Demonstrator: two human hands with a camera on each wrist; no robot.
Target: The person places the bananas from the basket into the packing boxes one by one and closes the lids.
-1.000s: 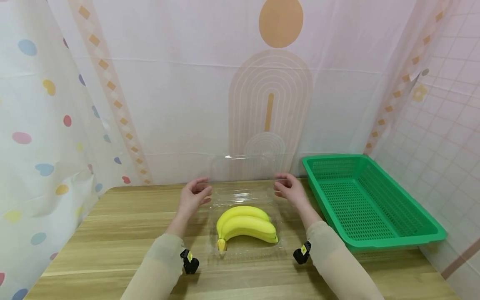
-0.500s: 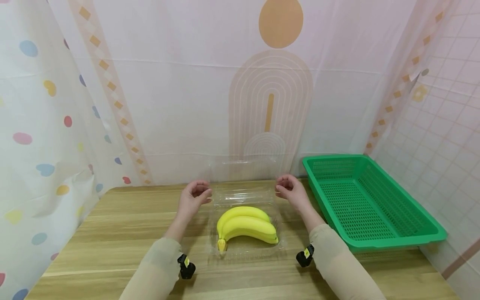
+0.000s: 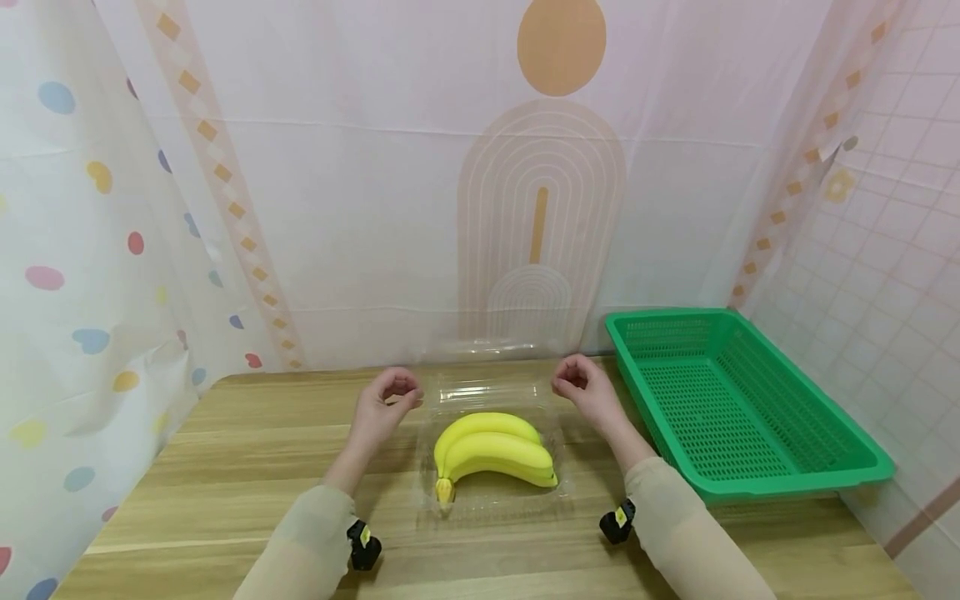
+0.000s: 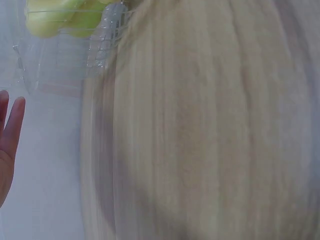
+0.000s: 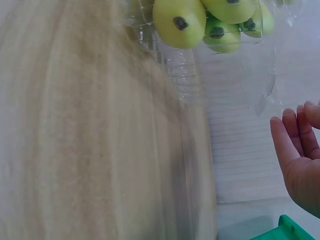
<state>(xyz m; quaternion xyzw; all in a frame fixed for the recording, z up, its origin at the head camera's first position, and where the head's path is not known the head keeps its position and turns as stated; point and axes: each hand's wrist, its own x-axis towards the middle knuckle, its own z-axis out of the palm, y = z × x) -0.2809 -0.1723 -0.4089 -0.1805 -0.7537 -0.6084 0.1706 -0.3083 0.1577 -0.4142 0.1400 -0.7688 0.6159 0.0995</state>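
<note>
A bunch of yellow bananas (image 3: 491, 454) lies in a clear plastic clamshell box on the wooden table. The box's transparent lid (image 3: 487, 348) stands up along the far side, tilted. My left hand (image 3: 382, 404) is at the lid's left side, thumb and fingers curled together at its edge. At the right side my right hand (image 3: 588, 392) pinches in the same way. In the right wrist view the tips of the bananas (image 5: 180, 22) show through the box wall, and part of that hand is cut off. The exact fingertip contact is hard to see through the clear plastic.
A green perforated plastic basket (image 3: 795, 467) stands on the right of the table (image 3: 247, 467). Patterned curtains (image 3: 360, 208) hang behind the table and along both sides. The basket's corner (image 5: 285, 230) shows low in the right wrist view.
The lid's top edge has come lower and looks wider, tilting towards me. Both hands have lowered slightly, with thumbs and fingers closer together. Bananas and basket have stayed put.
</note>
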